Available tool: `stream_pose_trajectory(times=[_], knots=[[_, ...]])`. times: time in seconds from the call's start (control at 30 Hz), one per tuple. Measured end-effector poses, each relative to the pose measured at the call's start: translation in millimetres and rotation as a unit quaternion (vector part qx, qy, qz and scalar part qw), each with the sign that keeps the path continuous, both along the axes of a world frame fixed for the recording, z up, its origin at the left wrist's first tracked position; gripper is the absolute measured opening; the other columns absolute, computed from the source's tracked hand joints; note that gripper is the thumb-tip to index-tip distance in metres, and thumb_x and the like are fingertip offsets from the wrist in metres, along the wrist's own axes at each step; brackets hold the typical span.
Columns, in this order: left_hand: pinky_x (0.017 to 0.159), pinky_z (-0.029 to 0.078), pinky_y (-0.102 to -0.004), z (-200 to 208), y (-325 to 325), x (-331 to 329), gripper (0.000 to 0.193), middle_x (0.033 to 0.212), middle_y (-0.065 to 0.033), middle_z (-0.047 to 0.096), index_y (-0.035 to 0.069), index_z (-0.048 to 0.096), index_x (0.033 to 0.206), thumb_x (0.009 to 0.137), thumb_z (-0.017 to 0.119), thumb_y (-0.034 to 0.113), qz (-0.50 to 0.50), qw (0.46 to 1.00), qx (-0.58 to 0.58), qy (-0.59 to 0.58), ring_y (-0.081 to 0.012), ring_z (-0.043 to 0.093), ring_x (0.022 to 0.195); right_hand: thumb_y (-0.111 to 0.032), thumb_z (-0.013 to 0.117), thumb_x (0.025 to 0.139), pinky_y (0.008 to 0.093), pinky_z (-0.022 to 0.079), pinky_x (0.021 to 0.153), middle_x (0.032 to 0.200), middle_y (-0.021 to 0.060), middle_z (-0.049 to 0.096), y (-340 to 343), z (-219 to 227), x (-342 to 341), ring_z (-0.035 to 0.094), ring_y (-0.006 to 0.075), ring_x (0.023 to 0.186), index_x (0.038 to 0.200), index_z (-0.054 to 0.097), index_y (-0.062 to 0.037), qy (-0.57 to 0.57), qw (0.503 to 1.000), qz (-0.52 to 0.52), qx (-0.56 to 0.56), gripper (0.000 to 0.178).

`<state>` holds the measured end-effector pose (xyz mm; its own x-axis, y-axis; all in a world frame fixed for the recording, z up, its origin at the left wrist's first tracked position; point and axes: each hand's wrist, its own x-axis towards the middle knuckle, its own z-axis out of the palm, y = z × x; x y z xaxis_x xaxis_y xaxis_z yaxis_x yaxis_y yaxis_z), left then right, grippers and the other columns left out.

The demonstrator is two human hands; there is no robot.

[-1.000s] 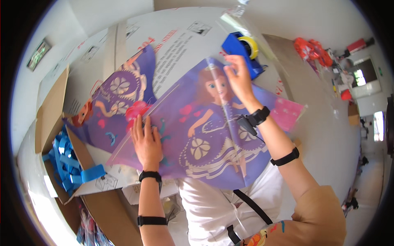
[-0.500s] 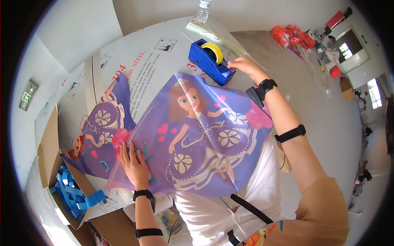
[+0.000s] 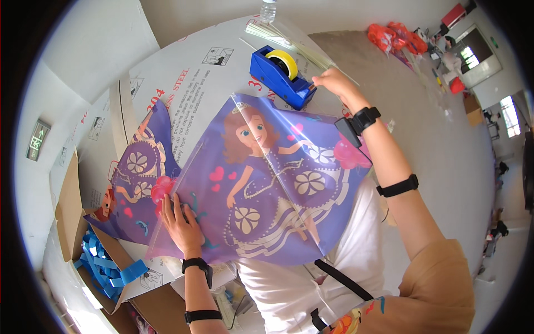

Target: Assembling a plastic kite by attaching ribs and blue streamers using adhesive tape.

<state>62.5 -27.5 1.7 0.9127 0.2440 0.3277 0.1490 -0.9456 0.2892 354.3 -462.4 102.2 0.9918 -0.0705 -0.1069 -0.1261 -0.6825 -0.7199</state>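
Grip of the right hand [image 3: 338, 89] curls just beside the cutting end of the blue tape dispenser [image 3: 277, 82]; whether it pinches anything, I cannot tell. The dispenser lies left of this nearer grip, long axis running up-left. Lower left, the left hand [image 3: 184, 231] rests, fingers spread, on the purple printed sheet [image 3: 289, 183]. A second ago the right grip was over that sheet's edge.

We see a white wall [image 3: 103, 33] beyond the left fingers [image 3: 178, 210], pale floor [image 3: 439, 167] right of the right fingers [image 3: 329, 83], and a bright window [image 3: 509, 117] farther right.
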Motion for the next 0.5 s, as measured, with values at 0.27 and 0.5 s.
stream_pose_trajectory(times=[0.27, 0.5], knots=[[0.113, 0.032, -0.0506, 3, 3, -1, 0.041, 0.144, -0.0161, 0.046, 0.006, 0.052, 0.137, 0.097, 0.052, 0.018, -0.003, 1.000, -0.016, 0.001, -0.0361, 0.041, 0.134, -0.031, 0.071, 0.086, 0.0370, 0.047, 0.084, 0.098, 0.0142, 0.072, -20, -19, -17, 0.065, 0.0235, 0.098, 0.096, 0.071, 0.0029, 0.057, 0.997, 0.023, 0.054, 0.035], [0.114, 0.030, -0.0507, 2, 4, -3, 0.045, 0.145, -0.0169, 0.045, 0.004, 0.049, 0.138, 0.097, 0.053, 0.020, -0.001, 1.000, -0.023, -0.010, -0.0362, 0.040, 0.135, -0.039, 0.074, 0.086, 0.0320, 0.041, 0.093, 0.113, 0.0089, 0.068, -35, -49, -34, 0.061, 0.0190, 0.111, 0.109, 0.066, -0.0052, 0.108, 0.936, 0.042, 0.332, 0.041]])
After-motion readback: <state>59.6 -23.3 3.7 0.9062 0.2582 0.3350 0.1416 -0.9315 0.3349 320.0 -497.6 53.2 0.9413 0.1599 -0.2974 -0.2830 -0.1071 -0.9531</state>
